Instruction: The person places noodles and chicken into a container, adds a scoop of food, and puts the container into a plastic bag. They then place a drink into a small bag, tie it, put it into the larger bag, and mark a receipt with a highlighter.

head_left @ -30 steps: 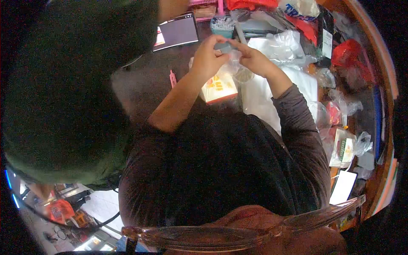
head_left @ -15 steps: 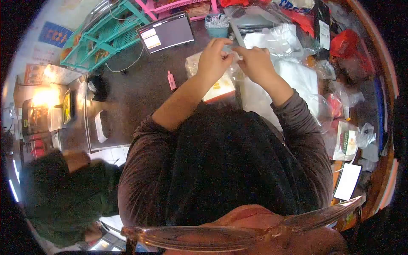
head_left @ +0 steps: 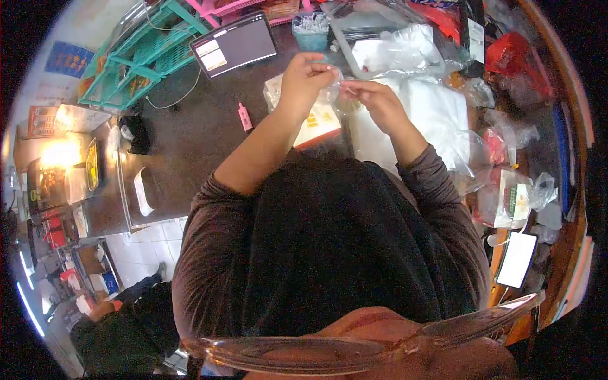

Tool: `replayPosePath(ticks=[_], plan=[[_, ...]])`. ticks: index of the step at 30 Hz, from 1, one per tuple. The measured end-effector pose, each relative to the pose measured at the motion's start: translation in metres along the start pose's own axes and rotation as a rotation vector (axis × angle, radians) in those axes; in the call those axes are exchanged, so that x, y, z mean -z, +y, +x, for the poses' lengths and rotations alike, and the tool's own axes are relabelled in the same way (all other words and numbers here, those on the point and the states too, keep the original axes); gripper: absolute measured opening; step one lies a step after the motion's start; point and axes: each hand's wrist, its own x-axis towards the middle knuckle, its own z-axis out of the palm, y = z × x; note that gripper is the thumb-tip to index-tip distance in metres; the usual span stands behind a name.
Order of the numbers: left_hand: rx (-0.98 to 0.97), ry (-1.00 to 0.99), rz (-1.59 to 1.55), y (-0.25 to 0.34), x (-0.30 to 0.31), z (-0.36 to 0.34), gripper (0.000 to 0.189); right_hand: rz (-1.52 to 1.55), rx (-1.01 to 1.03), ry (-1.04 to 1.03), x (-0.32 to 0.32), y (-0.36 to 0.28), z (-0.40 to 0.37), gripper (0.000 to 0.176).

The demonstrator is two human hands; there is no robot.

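A white packet with yellow print and a red edge [head_left: 320, 128] lies on the dark table, in clear plastic. Above its far end, my left hand [head_left: 307, 81] is closed, thumb and fingers pinched on what looks like the thin clear bag. Close beside it, my right hand [head_left: 378, 106] also pinches, its thumb and index finger meeting near the left fingertips. The see-through film between the two hands is hard to make out. Under and beyond my right hand spreads a stack of white plastic bags [head_left: 437, 114].
A tablet [head_left: 234, 45] stands at the back, beside a tub of small white pieces [head_left: 310, 35]. Teal racks [head_left: 136, 60] are at the back left. A pink marker [head_left: 244, 116] lies left of my forearm. A person in dark clothes [head_left: 130, 332] is at lower left.
Both hands have come down slightly, still close together and pinching. The view has shifted a little. The person at lower left has moved lower, uncovering floor tiles.
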Motion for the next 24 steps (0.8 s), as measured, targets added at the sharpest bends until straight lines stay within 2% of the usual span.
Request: replayPosePath(ticks=[1, 4, 7, 11, 19, 24], plan=[[0.004, 0.007, 0.006, -0.001, 0.0, 0.0, 0.038, 0.074, 0.031, -0.036, -0.003, -0.001, 0.0, 0.026], [0.002, 0.023, 0.007, -0.002, 0.0, -0.001, 0.034, -0.21, -0.019, 0.086, -0.013, -0.008, 0.0, 0.023], [-0.027, 0.015, -0.009, -0.005, -0.003, -0.004, 0.031, -0.099, -0.063, 0.208, -0.013, -0.002, 0.011, 0.018], [-0.073, -0.002, 0.029, -0.008, -0.008, -0.009, 0.031, -0.002, -0.093, 0.209, -0.014, -0.002, 0.019, 0.012], [-0.126, 0.005, 0.138, -0.008, -0.011, -0.013, 0.035, -0.041, -0.178, 0.198, -0.013, -0.004, 0.025, 0.015], [-0.138, 0.02, 0.192, -0.003, -0.013, -0.014, 0.037, 0.062, -0.17, 0.208, -0.013, -0.003, 0.024, 0.016]])
